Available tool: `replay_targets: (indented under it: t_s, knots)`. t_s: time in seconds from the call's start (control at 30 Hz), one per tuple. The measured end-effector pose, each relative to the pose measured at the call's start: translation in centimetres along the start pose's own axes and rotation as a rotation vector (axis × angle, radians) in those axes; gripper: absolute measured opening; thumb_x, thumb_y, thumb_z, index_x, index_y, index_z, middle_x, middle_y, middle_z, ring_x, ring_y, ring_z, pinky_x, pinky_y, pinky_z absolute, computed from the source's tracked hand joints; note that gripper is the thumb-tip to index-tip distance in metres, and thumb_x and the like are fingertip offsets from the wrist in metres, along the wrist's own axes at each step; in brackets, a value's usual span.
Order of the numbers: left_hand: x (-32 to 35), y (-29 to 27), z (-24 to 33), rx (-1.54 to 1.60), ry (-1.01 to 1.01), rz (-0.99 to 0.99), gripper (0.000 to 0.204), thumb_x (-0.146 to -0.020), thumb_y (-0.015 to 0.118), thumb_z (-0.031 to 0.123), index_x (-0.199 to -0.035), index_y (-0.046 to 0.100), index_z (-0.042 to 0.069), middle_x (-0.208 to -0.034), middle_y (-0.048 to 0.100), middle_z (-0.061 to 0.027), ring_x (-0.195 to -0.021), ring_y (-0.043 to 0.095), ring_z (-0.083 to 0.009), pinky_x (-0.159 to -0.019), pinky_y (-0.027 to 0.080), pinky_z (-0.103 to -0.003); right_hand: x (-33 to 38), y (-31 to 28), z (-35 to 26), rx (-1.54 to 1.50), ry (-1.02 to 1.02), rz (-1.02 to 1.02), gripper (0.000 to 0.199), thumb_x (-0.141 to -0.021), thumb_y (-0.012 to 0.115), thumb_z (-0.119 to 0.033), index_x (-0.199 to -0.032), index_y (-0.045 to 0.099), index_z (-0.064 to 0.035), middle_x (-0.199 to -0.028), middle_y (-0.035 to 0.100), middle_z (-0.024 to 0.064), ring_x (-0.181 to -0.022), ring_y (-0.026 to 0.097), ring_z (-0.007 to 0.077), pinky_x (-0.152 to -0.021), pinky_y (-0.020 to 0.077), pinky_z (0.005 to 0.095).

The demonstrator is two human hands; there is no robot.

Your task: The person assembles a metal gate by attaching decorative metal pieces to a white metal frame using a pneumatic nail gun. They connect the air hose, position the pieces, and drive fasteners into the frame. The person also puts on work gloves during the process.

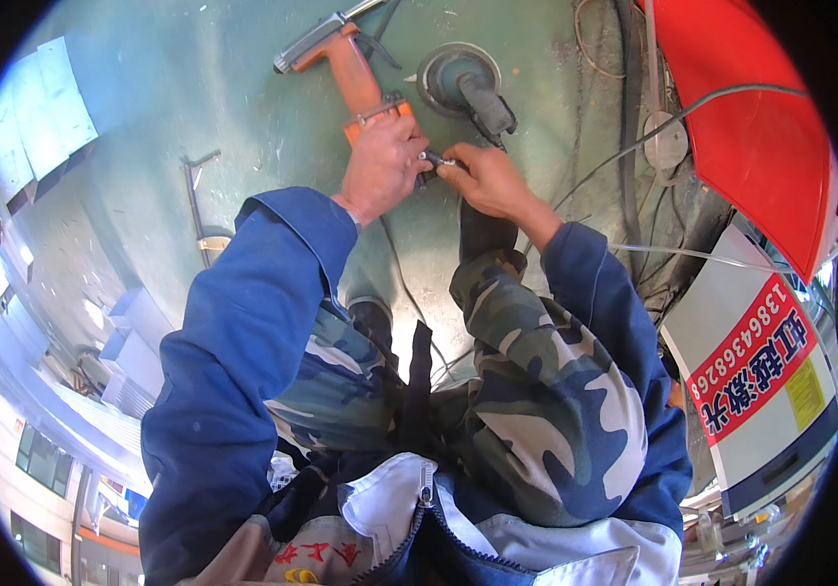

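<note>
On the green floor in front of me lies an orange pistol-grip tool (352, 76) with a grey metal head and a thin rod reaching to the upper right. My left hand (378, 168) wraps round the lower end of its handle, at the orange base. Close beside it, my right hand (499, 186) pinches a small dark fitting with a silvery part (435, 158) at that base; the fingers partly hide where the two meet. Just beyond my right hand, a grinder (458, 86) with a round disc and dark body rests on the floor.
Dark cables (628, 127) and hoses run along the right, beside a red panel (756, 127) and a white and red cabinet (756, 376). A bent metal bar (194, 200) lies at left. Pale sheets (43, 112) stand farther left. A thin cable passes between my legs.
</note>
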State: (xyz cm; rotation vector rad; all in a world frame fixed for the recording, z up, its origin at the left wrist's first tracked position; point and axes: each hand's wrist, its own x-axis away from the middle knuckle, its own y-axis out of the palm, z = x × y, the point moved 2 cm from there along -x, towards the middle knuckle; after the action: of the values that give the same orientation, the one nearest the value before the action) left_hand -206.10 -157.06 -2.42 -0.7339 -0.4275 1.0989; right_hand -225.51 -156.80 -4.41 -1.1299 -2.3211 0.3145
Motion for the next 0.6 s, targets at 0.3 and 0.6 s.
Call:
replay_targets:
  t_s: [0.3, 0.6]
  knots:
    - [-0.2, -0.6, -0.4, 0.02, 0.018, -0.021, 0.029, -0.064, 0.083, 0.01, -0.09, 0.074, 0.004, -0.086, 0.061, -0.0084, -0.085, 0.061, -0.0307, -0.073, 0.05, -0.042, -1.4, -0.1, 0.8, -0.482, 0.337, -0.338, 0.029, -0.102, 0.059, -0.029, -0.094, 0.067, -0.0031, -0.071, 0.061, -0.0011, -0.06, 0.049, 0.0069, -0.054, 0.0385, 0.0266]
    - [-0.6, -0.9, -0.3, -0.06, 0.037, -0.105, 0.031, -0.069, 0.083, 0.011, -0.098, 0.073, 0.005, -0.093, 0.061, -0.01, -0.092, 0.06, -0.0315, -0.082, 0.048, -0.043, -0.5, -0.3, 0.8, -0.752, 0.467, -0.304, 0.033, -0.097, 0.067, -0.025, -0.115, 0.057, 0.0008, -0.079, 0.063, 0.0015, -0.057, 0.048, 0.0046, -0.049, 0.035, 0.0241]
